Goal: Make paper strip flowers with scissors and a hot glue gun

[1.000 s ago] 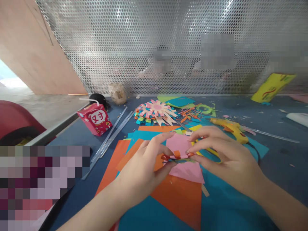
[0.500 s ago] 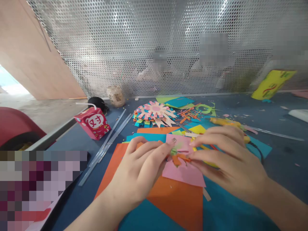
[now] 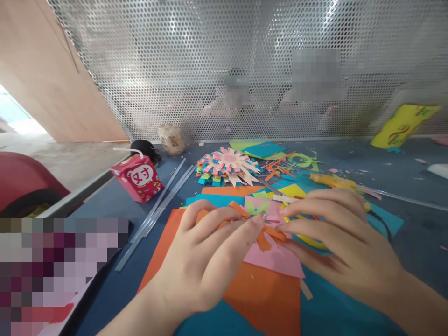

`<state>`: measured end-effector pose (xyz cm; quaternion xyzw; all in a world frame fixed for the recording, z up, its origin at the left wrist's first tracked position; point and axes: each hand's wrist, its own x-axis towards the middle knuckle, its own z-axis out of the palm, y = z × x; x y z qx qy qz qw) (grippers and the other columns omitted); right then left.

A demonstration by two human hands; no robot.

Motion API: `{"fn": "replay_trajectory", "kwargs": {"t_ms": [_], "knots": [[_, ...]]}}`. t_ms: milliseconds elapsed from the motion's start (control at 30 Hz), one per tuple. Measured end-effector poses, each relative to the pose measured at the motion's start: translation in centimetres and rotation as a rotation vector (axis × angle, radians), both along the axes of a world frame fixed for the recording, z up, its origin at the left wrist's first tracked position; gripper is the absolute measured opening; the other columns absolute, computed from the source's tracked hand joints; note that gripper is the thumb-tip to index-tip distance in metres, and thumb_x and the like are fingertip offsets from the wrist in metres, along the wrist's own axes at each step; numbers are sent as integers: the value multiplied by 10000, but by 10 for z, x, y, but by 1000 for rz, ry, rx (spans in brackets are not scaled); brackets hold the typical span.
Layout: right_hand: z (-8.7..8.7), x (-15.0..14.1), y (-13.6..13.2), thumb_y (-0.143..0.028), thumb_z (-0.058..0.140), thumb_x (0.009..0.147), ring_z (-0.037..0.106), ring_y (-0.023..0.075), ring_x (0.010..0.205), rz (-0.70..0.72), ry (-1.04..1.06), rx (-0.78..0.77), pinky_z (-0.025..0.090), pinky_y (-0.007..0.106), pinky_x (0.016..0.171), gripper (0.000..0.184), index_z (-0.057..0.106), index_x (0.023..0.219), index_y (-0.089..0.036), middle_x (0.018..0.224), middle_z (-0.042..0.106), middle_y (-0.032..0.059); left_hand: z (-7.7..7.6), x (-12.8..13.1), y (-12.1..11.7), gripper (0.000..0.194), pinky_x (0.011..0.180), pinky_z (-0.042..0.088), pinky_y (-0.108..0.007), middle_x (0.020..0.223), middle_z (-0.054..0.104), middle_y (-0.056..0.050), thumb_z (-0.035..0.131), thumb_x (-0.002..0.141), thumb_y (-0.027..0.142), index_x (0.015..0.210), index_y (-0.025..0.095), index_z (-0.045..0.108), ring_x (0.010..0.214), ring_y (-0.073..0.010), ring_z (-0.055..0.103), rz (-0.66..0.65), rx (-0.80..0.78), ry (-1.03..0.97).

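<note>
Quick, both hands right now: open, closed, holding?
Left hand: fingers loosely curled, thumb on orange-and-green paper piece; grip unclear.
Right hand: fingertips at that piece's edge; whether pinching can't be told.

The left fingers [image 3: 238, 245] partly hide an orange paper strip [image 3: 241, 209], its full shape unclear.

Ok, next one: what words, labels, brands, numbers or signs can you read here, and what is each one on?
"又寸", perhaps the single character "对": on the white patch of the red drink carton.
Smaller markings on that carton: too small to read.
Lettering on the yellow packet at the right: too blurred to read.
No other text can be made out.
</note>
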<state>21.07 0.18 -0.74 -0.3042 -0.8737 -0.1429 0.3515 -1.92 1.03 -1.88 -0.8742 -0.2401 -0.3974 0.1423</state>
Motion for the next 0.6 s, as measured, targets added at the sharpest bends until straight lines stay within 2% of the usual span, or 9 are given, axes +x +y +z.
{"fn": "replay_trajectory", "kwargs": {"t_ms": [100, 233, 600], "knots": [[0, 0, 1, -202, 562, 847, 467, 193, 967, -2, -23, 6, 319, 364, 836, 98, 573, 938, -236, 1010, 588, -2, 2, 1, -2, 377, 785, 392, -359, 929, 710, -67, 524, 816, 52, 1185, 98, 463, 933, -185, 606, -8, 17, 5], [-3, 0, 0, -211, 562, 848, 468, 191, 973, -5, -21, -2, 319, 355, 849, 82, 584, 922, -240, 1023, 579, -4, 3, 4, -3, 349, 772, 397, -350, 875, 712, -55, 526, 812, 37, 1155, 85, 476, 899, -175, 603, -22, 27, -3], [-6, 0, 3, -209, 554, 844, 481, 198, 994, 5, -33, -7, 336, 353, 874, 102, 580, 940, -232, 1054, 575, 18, 1, 4, -2, 393, 766, 400, -340, 884, 711, -52, 546, 800, 38, 1180, 86, 462, 905, -170, 605, -10, 18, -3]]}}
